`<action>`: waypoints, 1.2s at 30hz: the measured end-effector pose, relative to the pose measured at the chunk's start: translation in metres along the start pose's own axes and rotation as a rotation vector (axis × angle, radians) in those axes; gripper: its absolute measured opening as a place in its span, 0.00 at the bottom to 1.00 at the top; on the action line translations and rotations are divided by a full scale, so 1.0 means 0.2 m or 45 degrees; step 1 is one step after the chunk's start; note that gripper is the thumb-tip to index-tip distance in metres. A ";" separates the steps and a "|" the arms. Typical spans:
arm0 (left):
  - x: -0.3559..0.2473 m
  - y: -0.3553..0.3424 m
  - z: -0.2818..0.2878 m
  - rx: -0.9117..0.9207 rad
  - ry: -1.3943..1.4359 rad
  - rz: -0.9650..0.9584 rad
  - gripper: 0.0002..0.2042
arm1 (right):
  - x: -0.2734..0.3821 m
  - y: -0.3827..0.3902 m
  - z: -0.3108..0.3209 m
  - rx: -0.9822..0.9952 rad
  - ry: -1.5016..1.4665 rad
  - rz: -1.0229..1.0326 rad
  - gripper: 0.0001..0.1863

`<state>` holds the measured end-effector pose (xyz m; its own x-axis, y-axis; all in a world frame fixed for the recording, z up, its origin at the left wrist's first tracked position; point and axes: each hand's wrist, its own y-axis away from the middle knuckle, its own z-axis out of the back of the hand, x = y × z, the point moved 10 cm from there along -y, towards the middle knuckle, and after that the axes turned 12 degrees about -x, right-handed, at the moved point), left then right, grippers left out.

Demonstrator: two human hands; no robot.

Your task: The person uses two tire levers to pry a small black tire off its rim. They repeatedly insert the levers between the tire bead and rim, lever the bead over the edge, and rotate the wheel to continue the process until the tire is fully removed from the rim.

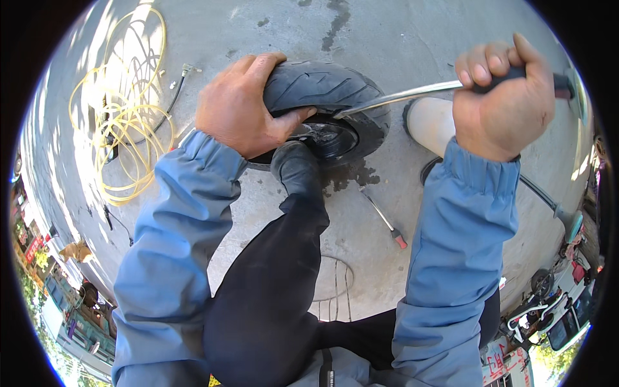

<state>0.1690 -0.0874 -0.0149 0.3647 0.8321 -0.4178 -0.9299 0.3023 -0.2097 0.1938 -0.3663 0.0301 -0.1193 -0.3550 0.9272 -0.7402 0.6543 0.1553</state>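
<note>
My left hand [242,103] grips the upper left of a black tire [325,84] on a dark wheel rim [335,142], its thumb at the inner edge. My right hand [503,103] is closed round the dark handle of a metal tire lever [419,91]. The lever's tip is at the tire's inner edge, over the rim. My dark boot [296,171] rests against the lower middle of the wheel, hiding part of it. Beside the tire, under the lever, is a pale object [429,126] with a dark base, which I cannot make out.
A tangled yellow hose [129,174] with a black fitting lies at the left. A tool with a red handle [398,238] lies on the concrete floor [374,271] below the wheel. A long metal bar [538,193] is at the right, with vehicles and clutter around the rim of view.
</note>
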 end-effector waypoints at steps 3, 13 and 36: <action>0.00 -0.01 -0.01 0.001 0.015 0.014 0.34 | -0.04 -0.02 -0.19 0.106 0.083 0.032 0.15; 0.00 -0.05 -0.03 0.134 0.022 0.137 0.34 | -0.22 -0.15 -0.37 0.113 0.203 -0.021 0.13; -0.52 -0.58 -0.10 0.165 0.439 -0.246 0.16 | 0.03 -0.05 -0.40 0.536 0.721 0.168 0.21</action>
<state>0.2398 -0.2178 0.0355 0.5074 0.5566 -0.6578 -0.8331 0.5119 -0.2095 0.2529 -0.3212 0.0608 0.0523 0.1851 0.9813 -0.9493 0.3143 -0.0087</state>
